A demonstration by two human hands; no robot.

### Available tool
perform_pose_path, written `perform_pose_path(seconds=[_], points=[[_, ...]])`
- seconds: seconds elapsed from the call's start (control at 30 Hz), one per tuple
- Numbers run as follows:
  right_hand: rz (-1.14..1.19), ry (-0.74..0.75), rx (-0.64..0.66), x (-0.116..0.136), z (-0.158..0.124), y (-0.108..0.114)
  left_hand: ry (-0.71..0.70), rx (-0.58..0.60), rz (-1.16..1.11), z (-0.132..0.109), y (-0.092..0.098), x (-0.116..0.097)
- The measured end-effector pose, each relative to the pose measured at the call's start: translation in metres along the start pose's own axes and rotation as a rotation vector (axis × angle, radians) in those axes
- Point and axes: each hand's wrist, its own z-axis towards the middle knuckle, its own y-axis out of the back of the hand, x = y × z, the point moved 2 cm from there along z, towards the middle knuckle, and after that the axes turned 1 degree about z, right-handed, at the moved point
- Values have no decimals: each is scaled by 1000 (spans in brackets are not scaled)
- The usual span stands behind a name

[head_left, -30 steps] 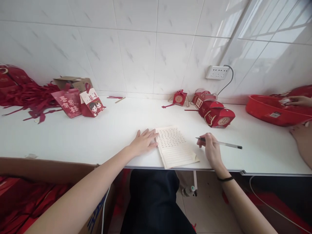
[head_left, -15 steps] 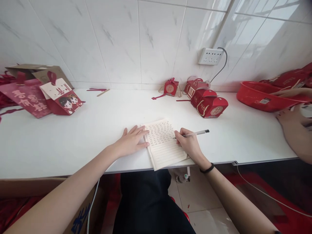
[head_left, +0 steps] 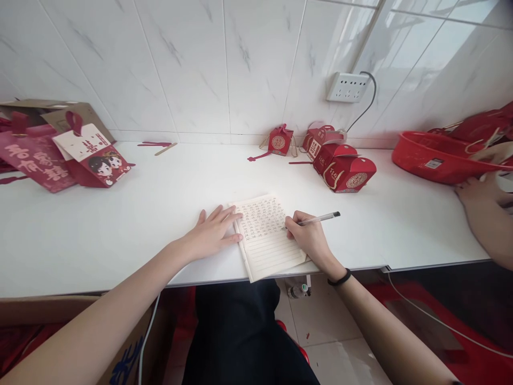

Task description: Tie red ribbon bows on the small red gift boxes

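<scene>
While pinning notebook (head_left: 267,239) at left edge with flat, spread left hand (head_left: 214,231) against sliding, pinching pen (head_left: 321,218) in right hand (head_left: 309,239), tip on page.

Bright daylight is cast from the upper right; glare is seen on the glossy white wall tiles (head_left: 256,64); edges are bowed.

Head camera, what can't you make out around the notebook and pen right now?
- Notebook writing: head view, characters too small to read.
- Pen tip: head view, hidden behind the right hand fingers.
- Notebook's left edge: head view, partly covered by the left hand.
- Red basket and another person's hand: head view, both cut off by the right frame edge.
</scene>
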Motion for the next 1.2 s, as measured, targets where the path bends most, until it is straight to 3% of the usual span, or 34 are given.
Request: perform_pose_path(seconds=[0.6,0.73,0.83,0.93,1.03,1.2], points=[[-36,20,-32,2,-1,-1,-12,-32,-59,-1,-1,2],[63,-32,-47,0,-1,1,-15,-22,-62,-2,-2,2],[212,-18,-113,0,-4,3,-24,-35,-77,-4,-1,-1],[193,83,-212,1,-11,5,14,-64,-108,-5,3,1],[63,167,-236,0,-17,6,114,-238,-152,-3,13,26],[-93,288,-124,-2,-19,2,493,-806,-77,-24,55,113]])
